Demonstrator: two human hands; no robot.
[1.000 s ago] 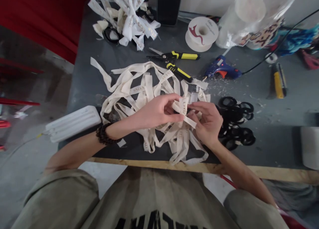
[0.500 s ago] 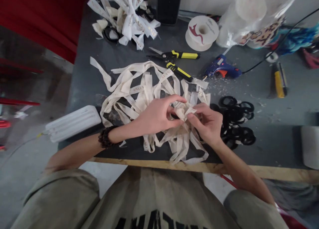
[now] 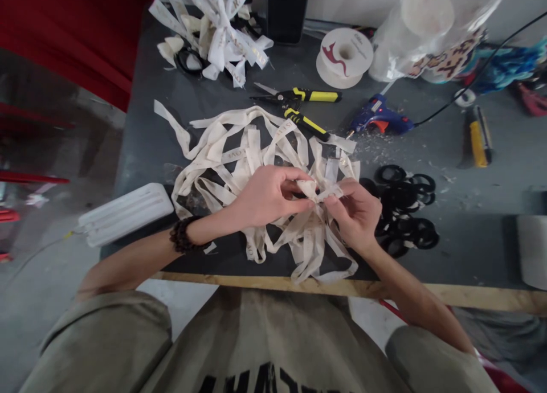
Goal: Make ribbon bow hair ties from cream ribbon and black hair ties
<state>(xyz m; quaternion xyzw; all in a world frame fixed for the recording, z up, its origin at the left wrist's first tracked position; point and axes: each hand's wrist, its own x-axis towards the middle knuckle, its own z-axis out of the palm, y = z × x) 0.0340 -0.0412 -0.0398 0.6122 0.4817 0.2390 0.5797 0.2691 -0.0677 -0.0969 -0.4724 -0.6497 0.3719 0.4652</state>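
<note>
Between my hands is a cream ribbon bow (image 3: 308, 187), held just above a tangled pile of printed cream ribbon (image 3: 231, 154). My left hand (image 3: 271, 196) pinches the bow's left loop between thumb and fingers. With thumb and fingertips, my right hand (image 3: 354, 211) grips the right side of the same bow, where a pale ribbon end sticks out. Its centre is partly covered by my fingertips. Right of my right hand lies a heap of black hair ties (image 3: 404, 196).
Snips with yellow-black handles (image 3: 305, 105), a blue glue gun (image 3: 380, 117) and a ribbon spool (image 3: 344, 57) lie beyond the pile. Finished-looking white bows (image 3: 222, 34) sit back left. A yellow cutter (image 3: 479, 139) lies right; a white lamp-like device (image 3: 126, 213) is at left.
The bow has turned between my fingers, and its right part now stretches out flatter toward my right hand. Both hands have stayed in nearly the same place.
</note>
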